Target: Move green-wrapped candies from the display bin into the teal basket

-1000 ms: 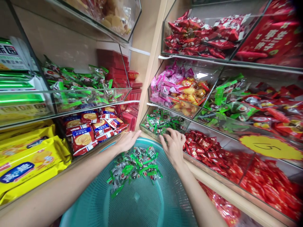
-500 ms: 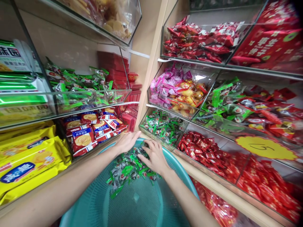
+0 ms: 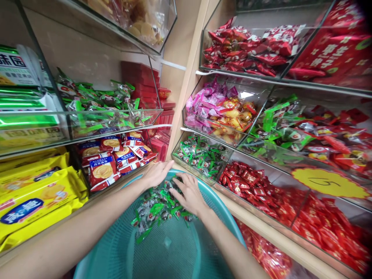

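A teal mesh basket (image 3: pixel 174 252) sits low in front of me with a heap of green-wrapped candies (image 3: pixel 157 209) at its far side. My left hand (image 3: pixel 157 173) grips the basket's far rim, fingers curled over it. My right hand (image 3: pixel 188 193) lies on the heap with fingers bent down into the candies; what they hold is hidden. Just beyond the rim is a clear bin of the same green candies (image 3: pixel 202 157).
Clear bins line the right wall: red candies (image 3: pixel 250 182), pink and yellow sweets (image 3: pixel 221 110), red packs (image 3: pixel 247 46) on top, a yellow price tag (image 3: pixel 329 182). On the left are yellow biscuit packs (image 3: pixel 35 193), blue-red packets (image 3: pixel 113 159) and a glass shelf of green candies (image 3: pixel 99 106).
My right hand has come back from the green-candy bin down onto the heap in the basket. My left hand has stayed on the rim.
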The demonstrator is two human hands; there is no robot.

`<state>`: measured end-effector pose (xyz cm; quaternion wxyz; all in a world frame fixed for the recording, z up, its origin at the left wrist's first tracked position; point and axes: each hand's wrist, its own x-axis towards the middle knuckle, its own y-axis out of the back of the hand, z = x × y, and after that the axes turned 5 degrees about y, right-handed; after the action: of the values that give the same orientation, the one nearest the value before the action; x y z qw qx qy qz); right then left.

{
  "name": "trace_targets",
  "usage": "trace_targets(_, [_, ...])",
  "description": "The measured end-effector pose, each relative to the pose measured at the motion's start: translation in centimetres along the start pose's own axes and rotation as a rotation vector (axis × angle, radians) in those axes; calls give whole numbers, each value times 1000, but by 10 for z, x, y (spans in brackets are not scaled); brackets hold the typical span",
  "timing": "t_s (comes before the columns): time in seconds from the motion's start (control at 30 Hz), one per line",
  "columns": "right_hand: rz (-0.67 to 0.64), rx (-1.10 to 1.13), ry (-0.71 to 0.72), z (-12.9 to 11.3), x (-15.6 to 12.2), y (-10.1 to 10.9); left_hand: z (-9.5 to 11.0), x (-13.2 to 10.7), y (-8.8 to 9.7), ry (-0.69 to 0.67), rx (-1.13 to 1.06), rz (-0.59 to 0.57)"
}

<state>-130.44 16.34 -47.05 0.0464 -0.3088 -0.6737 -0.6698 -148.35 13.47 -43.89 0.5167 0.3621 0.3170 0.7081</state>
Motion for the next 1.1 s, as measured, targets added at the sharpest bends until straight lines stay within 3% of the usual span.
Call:
trace_targets(0.37, [-18, 38, 53, 0, -1, -1, 0, -1, 0, 3, -7, -7])
trace_targets(0.5, [115, 37, -11, 5, 2, 6, -2, 0, 1, -6, -13, 0])
trace_targets(0.67, [334, -192, -228, 35, 4, 18, -5, 1, -1, -20, -16, -7])
trace_targets(0.73, [301, -286, -318, 46, 5, 21, -6, 1, -3, -14, -6, -8])
trace_targets(0.87, [91, -352, -444, 53, 12, 22, -4, 0, -6, -20, 7, 19])
trace_targets(1.0, [-113, -249, -618, 49, 26, 26, -4, -1, -5, -28, 17, 17])
trace_targets(1.1, [-192, -132, -724, 51, 33, 29, -6, -1, -2, -36, 23, 4])
